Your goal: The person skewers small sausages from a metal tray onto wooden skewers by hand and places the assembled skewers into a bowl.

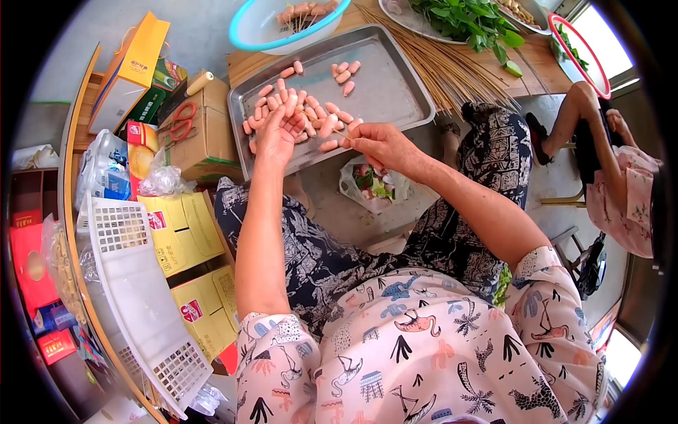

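A metal tray [395, 85] in front of me holds many small pink sausages [304, 99], mostly in a pile on its left side. My left hand [277, 138] is over the pile, palm turned up, with a small sausage [291, 105] at its fingertips. In a pinch, my right hand [385, 145] grips a thin wooden skewer [342, 133], whose far end meets another sausage [328, 126]. A loose bundle of bamboo skewers [441, 71] lies along the tray's right side.
A blue-rimmed bowl [244, 35] with skewered sausages stands behind the tray. Green leaves [459, 18] lie on a plate at the back. Below hangs or sits a plastic bag [374, 201] of scraps. Boxes [187, 233] and a white basket [134, 283] crowd the left. Another person [621, 184] sits at right.
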The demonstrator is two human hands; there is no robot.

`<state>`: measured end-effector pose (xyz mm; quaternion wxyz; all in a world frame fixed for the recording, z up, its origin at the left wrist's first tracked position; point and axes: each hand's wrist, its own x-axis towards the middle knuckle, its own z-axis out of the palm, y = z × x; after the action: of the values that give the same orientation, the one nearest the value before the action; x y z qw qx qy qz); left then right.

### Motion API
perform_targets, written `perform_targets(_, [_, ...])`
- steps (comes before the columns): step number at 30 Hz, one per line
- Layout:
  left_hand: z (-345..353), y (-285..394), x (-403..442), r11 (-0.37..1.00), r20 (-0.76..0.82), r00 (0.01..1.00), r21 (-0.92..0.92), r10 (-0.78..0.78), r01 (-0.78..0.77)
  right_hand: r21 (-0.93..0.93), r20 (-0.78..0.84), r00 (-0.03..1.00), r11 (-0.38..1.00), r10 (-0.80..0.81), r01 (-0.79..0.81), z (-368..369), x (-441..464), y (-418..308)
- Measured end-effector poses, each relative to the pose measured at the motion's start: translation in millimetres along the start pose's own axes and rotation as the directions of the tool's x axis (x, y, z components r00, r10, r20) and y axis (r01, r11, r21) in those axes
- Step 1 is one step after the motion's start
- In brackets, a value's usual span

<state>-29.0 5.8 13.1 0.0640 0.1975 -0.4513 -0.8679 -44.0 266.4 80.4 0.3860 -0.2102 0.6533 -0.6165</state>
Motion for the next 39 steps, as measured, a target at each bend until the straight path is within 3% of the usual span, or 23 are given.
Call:
perform_targets(14, [10,5,-9,1.0,0.014,1.0,-0.02,0.019,-0.018,-0.008,-0.01,1.0,1.0,0.004,-0.004,0,1,1])
perform_targets(16, [9,8,-9,0.999,0.072,0.997,-0.032,-0.014,0.016,-0.021,-0.003,1.0,1.0,0.0,0.0,0,1,2])
perform_targets(29, [14,9,-12,0.994,0.074,0.993,-0.052,-0.091,0.095,0.004,-0.024,0.999,0.999,-0.037,0.037,1,4,11])
perform_targets(39, [23,2,-18,0.977,0.197,0.964,0.15,-0.177,0.149,-0.011,-0.049,0.999,1.0,-0.009,0.009,2,7,10])
